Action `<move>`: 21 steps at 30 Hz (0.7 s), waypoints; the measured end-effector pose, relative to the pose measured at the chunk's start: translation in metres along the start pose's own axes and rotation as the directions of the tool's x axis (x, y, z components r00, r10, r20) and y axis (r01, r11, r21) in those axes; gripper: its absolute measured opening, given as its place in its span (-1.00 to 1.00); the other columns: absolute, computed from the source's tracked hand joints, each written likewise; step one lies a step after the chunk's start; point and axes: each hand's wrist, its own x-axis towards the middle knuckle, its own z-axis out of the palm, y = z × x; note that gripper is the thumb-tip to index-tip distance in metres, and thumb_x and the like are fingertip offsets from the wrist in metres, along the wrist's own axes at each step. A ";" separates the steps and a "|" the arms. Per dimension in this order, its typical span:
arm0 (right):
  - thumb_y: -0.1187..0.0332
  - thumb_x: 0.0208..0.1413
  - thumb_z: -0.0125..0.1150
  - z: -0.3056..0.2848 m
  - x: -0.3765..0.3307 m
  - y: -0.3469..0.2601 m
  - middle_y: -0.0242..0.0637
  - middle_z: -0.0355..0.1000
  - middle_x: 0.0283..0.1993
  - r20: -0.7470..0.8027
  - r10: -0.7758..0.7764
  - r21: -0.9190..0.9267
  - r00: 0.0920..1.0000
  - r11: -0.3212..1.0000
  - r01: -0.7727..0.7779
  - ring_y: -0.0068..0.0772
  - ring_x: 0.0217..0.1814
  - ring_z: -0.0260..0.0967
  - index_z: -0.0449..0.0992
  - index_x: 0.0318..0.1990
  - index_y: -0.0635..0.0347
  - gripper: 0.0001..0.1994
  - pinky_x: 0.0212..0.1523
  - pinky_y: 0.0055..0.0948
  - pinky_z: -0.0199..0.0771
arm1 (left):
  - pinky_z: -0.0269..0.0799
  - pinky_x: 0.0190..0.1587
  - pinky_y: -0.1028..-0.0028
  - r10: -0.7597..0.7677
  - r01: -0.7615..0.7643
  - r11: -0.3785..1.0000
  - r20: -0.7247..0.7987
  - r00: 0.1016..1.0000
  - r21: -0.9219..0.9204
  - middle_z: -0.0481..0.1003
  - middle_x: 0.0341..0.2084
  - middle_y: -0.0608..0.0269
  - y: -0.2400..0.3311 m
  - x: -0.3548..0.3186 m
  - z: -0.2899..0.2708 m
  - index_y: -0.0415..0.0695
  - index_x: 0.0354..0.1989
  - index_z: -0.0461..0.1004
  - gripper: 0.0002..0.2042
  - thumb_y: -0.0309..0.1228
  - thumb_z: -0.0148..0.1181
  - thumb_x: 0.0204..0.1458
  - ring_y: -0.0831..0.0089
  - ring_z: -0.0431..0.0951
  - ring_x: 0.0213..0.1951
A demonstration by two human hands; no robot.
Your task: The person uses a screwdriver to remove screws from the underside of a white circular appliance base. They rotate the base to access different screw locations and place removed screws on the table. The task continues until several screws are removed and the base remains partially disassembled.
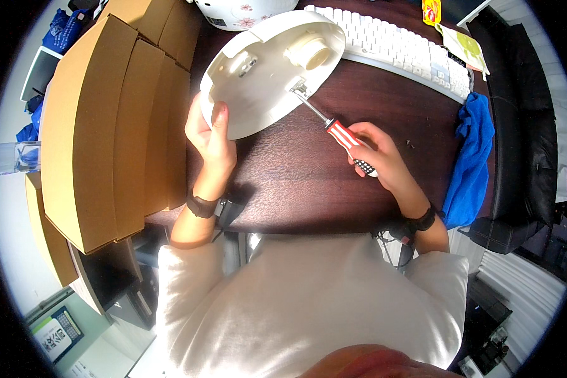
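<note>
- Screwdriver (349,143) work was in hand: the right hand (381,157) was clamped round the red-and-white striped handle, and the metal shaft ran up and left to a small metal fitting (298,88) on the underside of a white plastic appliance lid (268,69).
- The left hand (211,135) was closed on the lid's near rim, thumb on top, holding it tilted with its far edge toward the keyboard (397,47). The two hands were well apart.
- The lid sat over the dark wooden table (309,183), between the stack of cardboard boxes (107,126) on the left and the keyboard at the back.
- To do this step well, I judged that the tip should sit square in the screw head, the shaft in line with the screw, with steady downward pressure while turning; the left hand should brace the lid firmly so it could not rock or slip.
- A slanted shaft looked likely to slip out and mar the plastic.
- Count: one screwdriver, one lid, one round white boss (312,53) on it, one keyboard, one blue cloth (472,164) at the right edge, one flowered white appliance body (239,12) at the back, and about four flat cardboard boxes standing side by side.
- Whether a screw was seated under the tip I could not tell.
</note>
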 end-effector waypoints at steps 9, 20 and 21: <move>0.45 -0.04 0.13 0.001 0.000 -0.002 -0.27 0.31 -0.31 -0.006 0.027 0.030 1.000 0.999 -0.027 -0.61 -0.41 0.29 0.29 -0.07 0.28 -0.66 -0.62 -0.64 0.30 | 0.22 -0.18 0.58 0.013 -0.013 1.000 -0.001 1.000 0.020 0.41 -0.33 0.28 0.001 0.001 0.001 -0.34 -0.14 0.38 -0.66 -0.31 0.10 0.03 0.57 0.35 -0.27; 0.45 -0.04 0.11 -0.002 0.000 -0.002 -0.27 0.32 -0.31 -0.019 0.054 0.053 0.998 0.997 -0.053 -0.59 -0.42 0.31 0.29 -0.07 0.28 -0.66 -0.65 -0.63 0.30 | 0.22 -0.18 0.58 0.013 -0.013 1.000 -0.003 1.000 0.012 0.41 -0.33 0.27 0.001 0.000 0.001 -0.34 -0.13 0.38 -0.67 -0.32 0.09 0.04 0.56 0.35 -0.27; 0.45 -0.04 0.11 -0.002 0.000 -0.001 -0.27 0.32 -0.31 -0.023 0.035 0.055 0.999 0.998 -0.034 -0.60 -0.42 0.31 0.29 -0.07 0.28 -0.67 -0.65 -0.63 0.30 | 0.22 -0.18 0.58 0.006 -0.006 1.000 -0.004 1.000 0.013 0.41 -0.32 0.27 0.001 0.000 0.000 -0.34 -0.13 0.38 -0.67 -0.32 0.09 0.04 0.56 0.35 -0.27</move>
